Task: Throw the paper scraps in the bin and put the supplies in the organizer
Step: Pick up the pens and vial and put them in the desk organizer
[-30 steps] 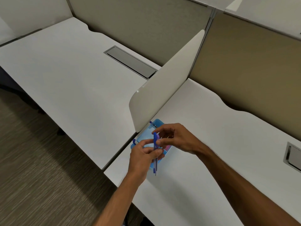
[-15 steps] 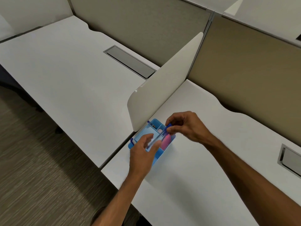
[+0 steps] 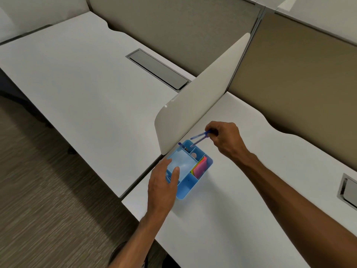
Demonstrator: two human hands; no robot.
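Observation:
A light blue organizer (image 3: 186, 187) with several compartments stands on the white desk near its left edge. Pink and yellow sticky notes (image 3: 200, 166) lie in its right compartment, and one blue pen (image 3: 181, 145) stands in the far corner slot. My right hand (image 3: 225, 137) is above the far end of the organizer, pinching two blue pens (image 3: 199, 139) that slant down with their tips over the far compartments. My left hand (image 3: 163, 187) rests on the near left rim of the organizer, fingers apart, thumb along the left wall.
A cream divider panel (image 3: 199, 99) rises right beside the organizer on its left. Beyond it lies a second white desk with a grey cable hatch (image 3: 157, 68). Another hatch (image 3: 348, 191) sits at the right edge. Carpet floor (image 3: 48, 190) is at the lower left.
Both hands held the pens together over the organizer before. Now my left hand has let go and dropped to the organizer's rim, while my right hand carried the pens toward the far end.

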